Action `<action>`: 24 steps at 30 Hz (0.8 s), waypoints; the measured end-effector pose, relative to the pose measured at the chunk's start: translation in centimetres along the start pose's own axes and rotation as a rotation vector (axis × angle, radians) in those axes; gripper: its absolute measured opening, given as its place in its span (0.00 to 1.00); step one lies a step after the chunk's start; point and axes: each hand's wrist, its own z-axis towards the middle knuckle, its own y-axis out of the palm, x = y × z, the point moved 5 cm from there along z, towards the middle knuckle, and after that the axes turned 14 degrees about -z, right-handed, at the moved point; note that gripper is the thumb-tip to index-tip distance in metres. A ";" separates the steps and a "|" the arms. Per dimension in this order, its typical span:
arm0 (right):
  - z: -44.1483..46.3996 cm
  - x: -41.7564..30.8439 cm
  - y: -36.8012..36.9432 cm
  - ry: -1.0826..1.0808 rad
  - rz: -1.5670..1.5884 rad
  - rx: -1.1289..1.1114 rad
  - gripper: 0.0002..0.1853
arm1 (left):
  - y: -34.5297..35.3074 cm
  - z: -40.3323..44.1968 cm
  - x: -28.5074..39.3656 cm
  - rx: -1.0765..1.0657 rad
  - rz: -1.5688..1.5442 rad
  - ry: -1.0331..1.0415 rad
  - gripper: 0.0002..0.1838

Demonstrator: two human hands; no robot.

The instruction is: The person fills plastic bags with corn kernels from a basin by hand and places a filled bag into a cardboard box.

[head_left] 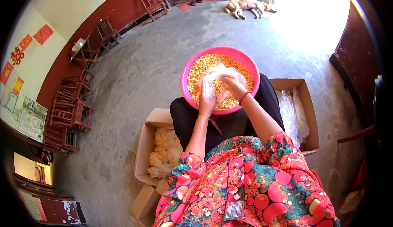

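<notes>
Head | left hand (207, 100), right hand (235, 87): gripping plastic bag (209, 88) | done: bagged corn (163, 145), left carton (143, 155) | remaining: kernels (199, 65) inside basin (223, 112) rim

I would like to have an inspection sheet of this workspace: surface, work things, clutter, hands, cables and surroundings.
Surface: pink basin on the person's lap, above a grey floor.
Work things: yellow kernels in the basin; clear plastic bag over them; left box holds filled bags, right box clear plastic.
Clutter: dark footwear on a red mat, far from the basin.
Hands: left hand and right hand both on the bag.
Cables: nothing seen.
Surroundings: dog lying on the floor; wooden seats along the left wall.
</notes>
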 end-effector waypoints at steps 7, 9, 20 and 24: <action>-1.9 1.0 1.7 0.594 0.243 -0.393 0.10 | 0.0 -0.2 0.4 -0.012 0.046 -0.127 0.40; -3.5 0.7 2.1 0.445 -0.181 -0.475 0.10 | 0.4 -0.2 1.2 -0.012 0.073 -0.048 0.40; -3.7 -2.2 2.2 0.362 -0.272 -0.640 0.14 | -0.3 0.3 -3.0 -0.069 -0.168 -0.007 0.44; -3.9 -1.3 3.7 0.280 -0.286 -0.680 0.16 | 0.5 -0.1 0.8 -0.018 -0.022 0.018 0.40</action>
